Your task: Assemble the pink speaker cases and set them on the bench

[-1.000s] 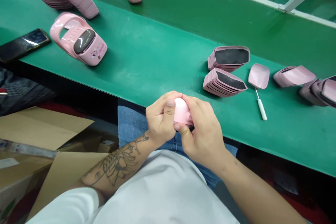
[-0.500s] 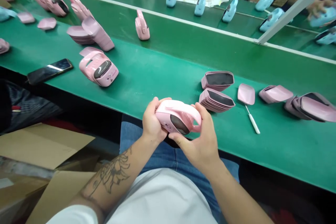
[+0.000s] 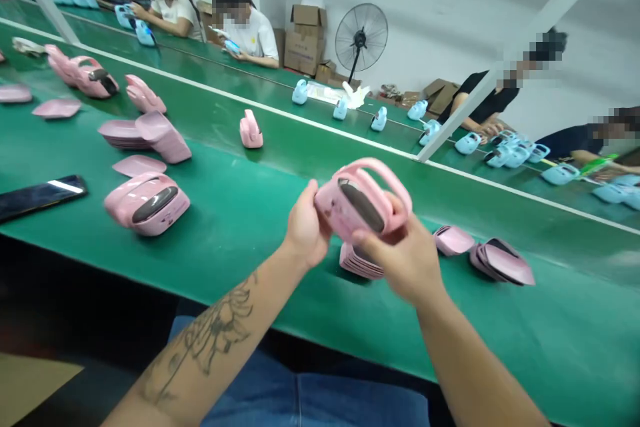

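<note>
A pink handled plastic case (image 3: pixel 334 208) with a dark oval window is held up over the bench between my two hands. My left hand (image 3: pixel 306 230) grips its left end. My right hand (image 3: pixel 417 257) is closed around the right end, below the raised handle, with the thumb across the lower front. Behind and below the case, a stack of pink panels (image 3: pixel 357 263) is partly covered by my right hand. A similar pink case (image 3: pixel 161 210) stands on the bench to the left, beside a loose pink panel (image 3: pixel 139 165).
A phone (image 3: pixel 45 197) lies at the bench's left edge. Pink panel stacks sit at left (image 3: pixel 165 137) and right (image 3: pixel 503 261). One pink case (image 3: pixel 251 130) stands on the green belt. Across it, several people work among blue cases (image 3: pixel 513 152); a metal post (image 3: pixel 465 103) rises between.
Both hands have lifted the pink case up and away from my lap, over the bench. My view has tilted up, bringing the far workers and a fan into sight.
</note>
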The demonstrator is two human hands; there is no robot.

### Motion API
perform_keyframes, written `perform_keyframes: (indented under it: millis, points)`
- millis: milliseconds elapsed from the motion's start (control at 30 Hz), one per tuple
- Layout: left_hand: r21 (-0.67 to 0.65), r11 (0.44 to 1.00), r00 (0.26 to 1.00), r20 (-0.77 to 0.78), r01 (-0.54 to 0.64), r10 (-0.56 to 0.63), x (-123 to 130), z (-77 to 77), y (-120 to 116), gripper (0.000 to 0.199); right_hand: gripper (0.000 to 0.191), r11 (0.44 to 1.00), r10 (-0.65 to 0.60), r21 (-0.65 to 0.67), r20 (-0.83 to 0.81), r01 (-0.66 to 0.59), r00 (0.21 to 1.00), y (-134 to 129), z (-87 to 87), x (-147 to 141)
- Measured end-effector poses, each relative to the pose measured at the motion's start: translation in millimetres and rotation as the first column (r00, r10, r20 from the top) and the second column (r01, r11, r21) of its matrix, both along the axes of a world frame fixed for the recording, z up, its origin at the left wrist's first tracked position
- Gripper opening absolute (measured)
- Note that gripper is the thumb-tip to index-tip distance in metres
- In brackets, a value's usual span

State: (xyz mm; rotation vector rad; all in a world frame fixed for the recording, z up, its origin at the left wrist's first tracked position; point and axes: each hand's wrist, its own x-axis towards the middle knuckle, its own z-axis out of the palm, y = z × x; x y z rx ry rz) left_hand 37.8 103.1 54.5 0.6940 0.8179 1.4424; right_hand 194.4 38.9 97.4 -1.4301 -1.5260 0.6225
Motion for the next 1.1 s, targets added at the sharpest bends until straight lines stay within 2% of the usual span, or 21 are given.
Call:
perform_keyframes:
  millis: [33, 100, 167, 233, 300, 400, 467, 567, 700, 833, 967, 1100]
  points:
    - [0.104, 0.993, 0.961, -0.267, -0.051, 0.077, 3.3, -2.7, 17.3, 0.042, 0.062, 0.996, -0.085, 0.0, 0.039, 0.085, 0.996, 24.6, 6.5, 11.4]
    - [0.178, 0.983, 0.874, -0.469, -0.05, 0.129, 7.0, -15.0, 46.2, 0.029, 0.058, 0.97, -0.236, -0.019, 0.14, 0.241, 0.962, 75.9, 8.3, 37.8]
    - [0.182, 0.983, 0.821, -0.565, 0.025, 0.084, 8.9, -32.7, 65.5, 0.025, 0.048, 0.942, -0.306, -0.081, 0.199, 0.326, 0.931, 122.5, -4.3, 65.7]
    - [0.174, 0.977, 0.763, -0.646, 0.124, 0.018, 12.1, -50.2, 76.4, 0.019, 0.04, 0.91, -0.336, -0.161, 0.255, 0.382, 0.907, 157.9, -26.3, 89.4]
    - [0.172, 0.965, 0.707, -0.707, 0.198, -0.019, 17.7, -62.8, 82.0, 0.016, 0.039, 0.872, -0.358, -0.229, 0.303, 0.432, 0.883, 180.8, -50.4, 105.7]
    - [0.19, 0.946, 0.643, -0.765, 0.262, -0.025, 27.1, -72.6, 85.3, 0.017, 0.042, 0.838, -0.374, -0.274, 0.34, 0.471, 0.863, 196.2, -77.1, 118.6]
    - [0.21, 0.93, 0.618, -0.786, 0.3, -0.022, 30.6, -77.0, 84.9, 0.023, 0.042, 0.835, -0.379, -0.268, 0.352, 0.481, 0.856, 197.0, -83.5, 124.3]
    - [0.243, 0.909, 0.604, -0.797, 0.338, -0.011, 29.9, -86.0, 81.3, 0.03, 0.044, 0.846, -0.385, -0.225, 0.369, 0.483, 0.846, 184.1, -78.4, 131.3]
    - [0.293, 0.886, 0.603, -0.798, 0.359, 0.019, 25.6, -97.6, 76.9, 0.033, 0.034, 0.893, -0.287, -0.232, 0.363, 0.385, 0.886, 142.7, -69.2, 128.2]
    - [0.351, 0.85, 0.598, -0.8, 0.393, 0.053, 25.5, -101.2, 75.3, 0.028, 0.029, 0.925, -0.191, -0.26, 0.309, 0.276, 0.932, 105.0, -76.4, 110.7]
    - [0.381, 0.83, 0.592, -0.802, 0.408, 0.077, 26.5, -103.4, 74.4, 0.028, 0.023, 0.933, -0.258, -0.194, 0.232, 0.305, 0.938, 94.9, -81.7, 97.2]
    - [0.41, 0.827, 0.599, -0.792, 0.384, 0.114, 25.5, -103.2, 75.0, 0.034, 0.021, 0.926, -0.337, -0.138, 0.115, 0.351, 0.934, 98.7, -75.4, 93.7]
